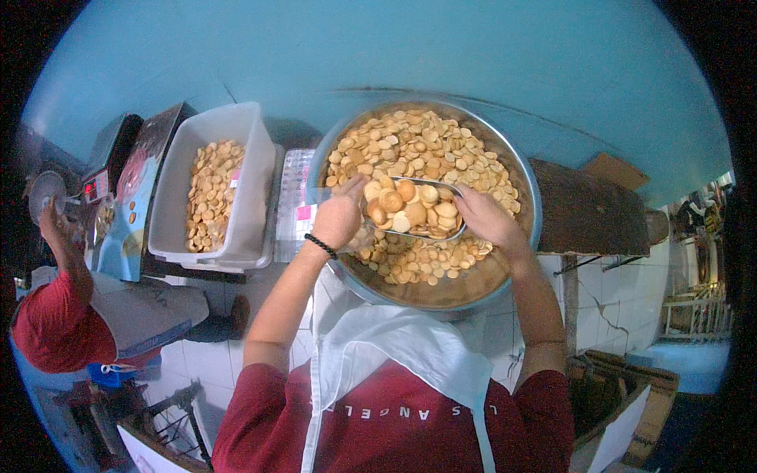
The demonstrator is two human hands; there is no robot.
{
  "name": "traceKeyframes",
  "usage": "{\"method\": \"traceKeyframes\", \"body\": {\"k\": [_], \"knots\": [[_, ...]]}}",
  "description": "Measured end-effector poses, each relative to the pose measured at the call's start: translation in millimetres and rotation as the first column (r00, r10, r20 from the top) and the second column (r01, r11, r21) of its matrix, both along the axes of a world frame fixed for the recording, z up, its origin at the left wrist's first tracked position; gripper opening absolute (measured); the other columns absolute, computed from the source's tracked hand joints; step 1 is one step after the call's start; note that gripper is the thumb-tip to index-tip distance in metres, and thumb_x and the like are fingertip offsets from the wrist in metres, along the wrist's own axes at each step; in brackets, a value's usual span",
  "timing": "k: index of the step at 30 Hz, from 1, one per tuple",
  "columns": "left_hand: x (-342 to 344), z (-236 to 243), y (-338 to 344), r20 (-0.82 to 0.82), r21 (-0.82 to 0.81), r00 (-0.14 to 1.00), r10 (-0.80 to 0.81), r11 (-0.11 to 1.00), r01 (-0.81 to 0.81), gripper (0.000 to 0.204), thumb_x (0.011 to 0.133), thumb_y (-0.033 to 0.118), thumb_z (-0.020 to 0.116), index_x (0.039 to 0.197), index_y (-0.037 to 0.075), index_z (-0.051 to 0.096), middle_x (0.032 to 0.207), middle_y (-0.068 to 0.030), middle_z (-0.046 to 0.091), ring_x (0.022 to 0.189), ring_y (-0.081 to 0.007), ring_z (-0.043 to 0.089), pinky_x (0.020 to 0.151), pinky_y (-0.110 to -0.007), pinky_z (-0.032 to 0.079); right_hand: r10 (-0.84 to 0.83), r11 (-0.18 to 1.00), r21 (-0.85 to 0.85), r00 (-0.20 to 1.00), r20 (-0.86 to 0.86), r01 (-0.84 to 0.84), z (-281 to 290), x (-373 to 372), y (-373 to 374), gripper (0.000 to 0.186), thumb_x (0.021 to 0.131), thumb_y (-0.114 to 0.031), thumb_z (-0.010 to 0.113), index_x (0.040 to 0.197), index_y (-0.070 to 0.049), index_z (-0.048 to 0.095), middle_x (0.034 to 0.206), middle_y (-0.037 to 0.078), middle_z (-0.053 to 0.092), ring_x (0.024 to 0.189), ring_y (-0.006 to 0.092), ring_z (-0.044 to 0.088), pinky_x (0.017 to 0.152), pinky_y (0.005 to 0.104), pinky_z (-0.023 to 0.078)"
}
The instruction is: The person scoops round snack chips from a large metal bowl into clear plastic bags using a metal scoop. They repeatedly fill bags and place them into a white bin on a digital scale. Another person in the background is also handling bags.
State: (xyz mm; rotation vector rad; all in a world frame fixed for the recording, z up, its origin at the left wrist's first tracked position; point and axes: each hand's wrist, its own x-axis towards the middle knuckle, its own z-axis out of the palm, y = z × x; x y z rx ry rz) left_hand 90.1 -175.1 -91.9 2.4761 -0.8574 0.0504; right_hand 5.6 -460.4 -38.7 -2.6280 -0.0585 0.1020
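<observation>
A metal scoop (418, 235) heaped with round golden biscuits (415, 206) is held level over a big steel basin (535, 197). My right hand (490, 217) grips its right end. At its left end my left hand (339, 219) is closed on what looks like a clear plastic bag, which shows around the fingers; its mouth is hard to make out. More loose biscuits (418, 138) fill much of the basin below, with bare metal showing at its near side.
Left of the basin lie clear plastic packs (293, 185) with pink labels, then a white plastic tub (167, 205) of biscuits. A co-worker's arm (75, 260) is near a scale (96, 188) at far left. A dark wooden bench (587, 206) extends right; a blue wall (441, 47) stands behind.
</observation>
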Motion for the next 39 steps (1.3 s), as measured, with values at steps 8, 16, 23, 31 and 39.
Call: {"method": "traceKeyframes", "body": {"k": [8,16,23,31,39], "knots": [[-26.4,22.9,-49.1,-0.073,-0.009,0.986,-0.150,0.989,0.150,0.058,0.075,0.000,0.057,0.131,-0.006,0.042,0.142,-0.0230,0.039,0.119,-0.0399,0.050,0.101,-0.042,0.041,0.139,0.770,-0.632,0.990,0.036,-0.086,80.9,5.6,39.4,0.018,0.085,-0.011,0.049,0.096,-0.003,0.062,0.075,0.015,0.068,0.074,0.0295,0.069,0.063,0.0427,0.054],[-3.7,39.9,-21.1,-0.127,-0.209,0.982,-0.142,0.971,0.113,0.058,0.073,-0.004,0.057,0.130,-0.004,0.047,0.135,-0.0228,0.048,0.120,-0.0317,0.053,0.099,-0.037,0.046,-0.058,0.710,-0.665,0.960,0.272,0.232,96.5,-31.6,10.5,0.023,0.089,-0.017,0.050,0.109,-0.009,0.058,0.072,0.015,0.066,0.068,0.0325,0.067,0.057,0.0458,0.052],[-4.7,97.0,59.6,-0.492,-0.627,0.850,-0.187,0.754,-0.196,0.060,0.077,-0.008,0.042,0.137,-0.002,0.043,0.136,-0.0122,0.049,0.068,-0.0084,0.059,0.056,-0.021,0.051,-0.172,0.899,-0.391,0.980,0.099,0.197,-28.9,-70.6,-33.3,0.040,0.088,-0.019,0.055,0.126,-0.014,0.045,0.077,0.020,0.064,0.071,0.0333,0.066,0.059,0.0468,0.051],[-35.4,141.3,108.1,-0.393,-0.676,0.918,-0.045,0.692,-0.255,0.059,0.081,-0.006,0.039,0.140,-0.001,0.039,0.142,-0.0103,0.044,0.067,-0.0020,0.053,0.057,-0.018,0.049,-0.289,0.785,-0.601,0.947,-0.138,0.152,-178.7,-75.9,-8.4,0.051,0.089,-0.014,0.050,0.137,-0.017,0.035,0.104,0.026,0.060,0.088,0.0396,0.064,0.071,0.0476,0.052],[-56.9,146.5,130.3,-0.337,-0.682,0.930,0.145,0.644,-0.347,0.056,0.083,-0.003,0.041,0.139,-0.006,0.038,0.142,-0.0137,0.044,0.063,-0.0003,0.052,0.051,-0.015,0.046,-0.030,0.945,-0.325,0.972,-0.232,-0.048,-223.2,-63.5,61.6,0.063,0.087,-0.014,0.055,0.143,-0.017,0.028,0.107,0.027,0.058,0.092,0.0407,0.061,0.079,0.0517,0.049]]}}
